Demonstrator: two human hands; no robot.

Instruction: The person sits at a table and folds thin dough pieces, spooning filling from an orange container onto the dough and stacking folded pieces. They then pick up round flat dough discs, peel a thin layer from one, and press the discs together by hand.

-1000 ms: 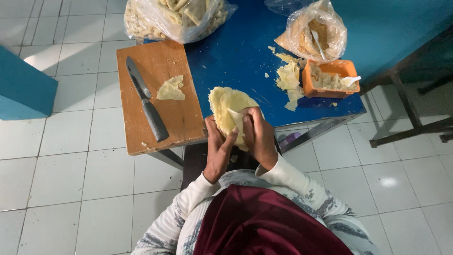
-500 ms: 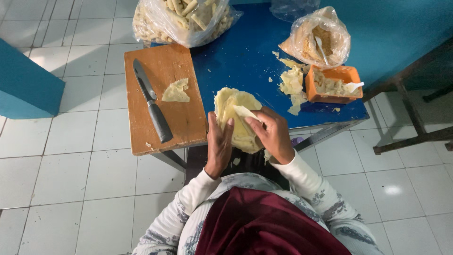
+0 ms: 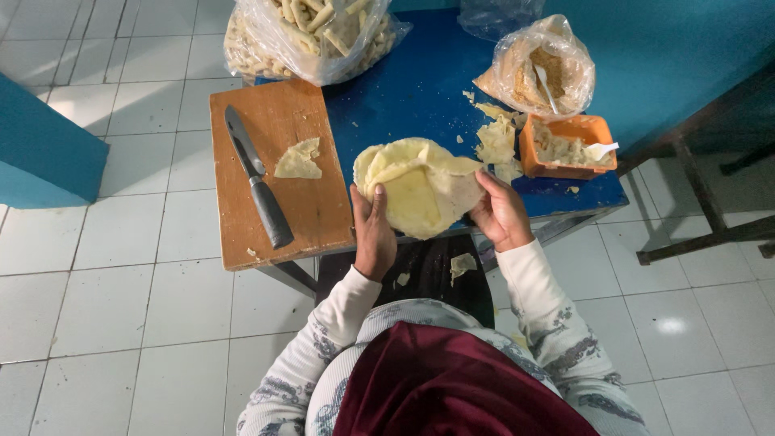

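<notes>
While both hands are gripping the stack of yellow wrappers (image 3: 416,190) at the near edge of the blue table (image 3: 420,89), the left hand (image 3: 373,234) is clasping its left rim and the right hand (image 3: 500,211) is pinching one sheet's corner. Left of the stack, a knife (image 3: 258,179) and a wrapper piece (image 3: 299,159) are lying on the board (image 3: 278,218). Right, an orange tub (image 3: 565,147); beyond, two bags (image 3: 323,32).

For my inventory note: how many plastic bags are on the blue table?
3: a big bag of rolls at the top left, a bag with a spoon at the right, and a partly cut-off bag at the top edge.
</notes>
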